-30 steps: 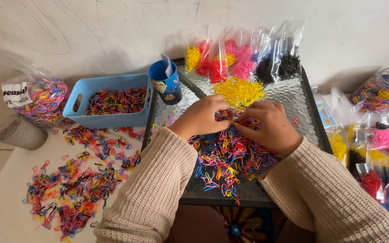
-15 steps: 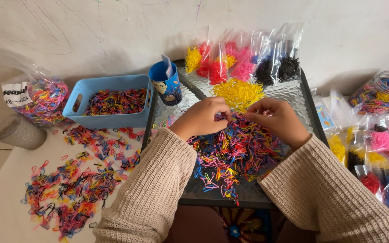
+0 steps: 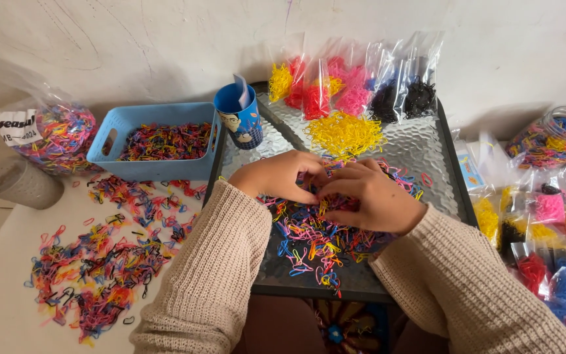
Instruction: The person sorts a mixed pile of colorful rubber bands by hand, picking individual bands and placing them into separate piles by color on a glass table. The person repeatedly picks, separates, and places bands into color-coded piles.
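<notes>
Both hands, left hand [image 3: 282, 176] and right hand [image 3: 369, 196], pinch into mixed rubber bands [image 3: 316, 236] on a dimpled tray [image 3: 414, 147] (white wall beyond them).

Both sleeved forearms angle inward; the left hand [image 3: 282, 176] and right hand [image 3: 369, 198] meet palms down, fingers curled, fingertips touching.

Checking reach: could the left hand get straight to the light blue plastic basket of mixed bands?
Probably yes: the left hand rests on the tray, and only the blue cup stands near the path to the light blue plastic basket.
</notes>
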